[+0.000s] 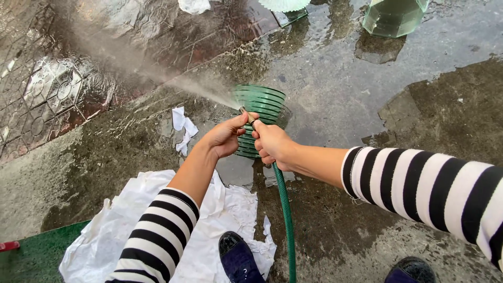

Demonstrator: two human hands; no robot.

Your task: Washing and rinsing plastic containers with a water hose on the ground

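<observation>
My left hand point(222, 137) and right hand point(272, 144) grip the green hose point(285, 209) at center frame, water point(157, 76) spraying toward the upper left.

- Hose point(285, 209): its nozzle end is hidden inside both hands; the bottom edge cuts it at 6 o'clock.
- Green basket point(260, 105): partly hidden behind the hands.
- Clear container point(392, 18): cropped at 1 o'clock.
- Shoes point(238, 259): cut off at the bottom edge.

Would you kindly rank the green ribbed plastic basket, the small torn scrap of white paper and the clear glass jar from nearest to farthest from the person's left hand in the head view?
1. The green ribbed plastic basket, just behind the left hand.
2. The small torn scrap of white paper, on the wet ground to that hand's left.
3. The clear glass jar, far off at the upper right edge.
</observation>
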